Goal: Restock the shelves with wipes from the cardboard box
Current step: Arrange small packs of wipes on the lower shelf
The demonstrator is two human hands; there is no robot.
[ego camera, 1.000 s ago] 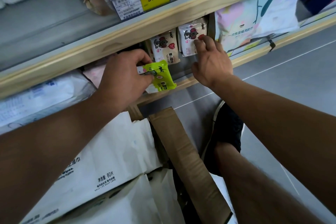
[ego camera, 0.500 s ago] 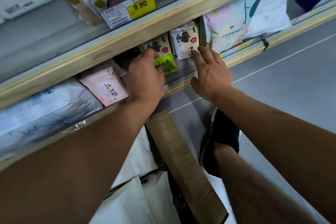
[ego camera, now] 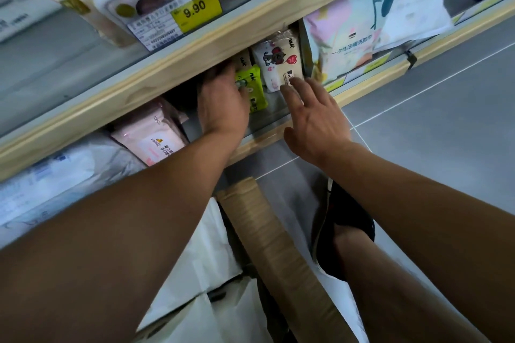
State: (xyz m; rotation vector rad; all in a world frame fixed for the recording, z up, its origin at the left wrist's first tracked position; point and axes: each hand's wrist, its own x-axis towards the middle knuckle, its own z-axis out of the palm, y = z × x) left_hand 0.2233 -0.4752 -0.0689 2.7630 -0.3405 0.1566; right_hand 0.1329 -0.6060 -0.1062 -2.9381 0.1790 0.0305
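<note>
Head view: upper shelf edge (ego camera: pixel 195 55) over left hand (ego camera: pixel 223 103)

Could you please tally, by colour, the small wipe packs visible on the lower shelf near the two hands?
Lime-green plastic wipe pack, held by the left hand: 1
White cartoon-printed wipe packs, at the right hand's fingertips: 2
Pale pink wipe pack: 1
Total: 4

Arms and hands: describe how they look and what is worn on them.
Both forearms are bare up to the frame edge, with no sleeves in view. The left hand and right hand wear no gloves; no watch, bracelet or ring shows. The fingers are bare too.
</note>
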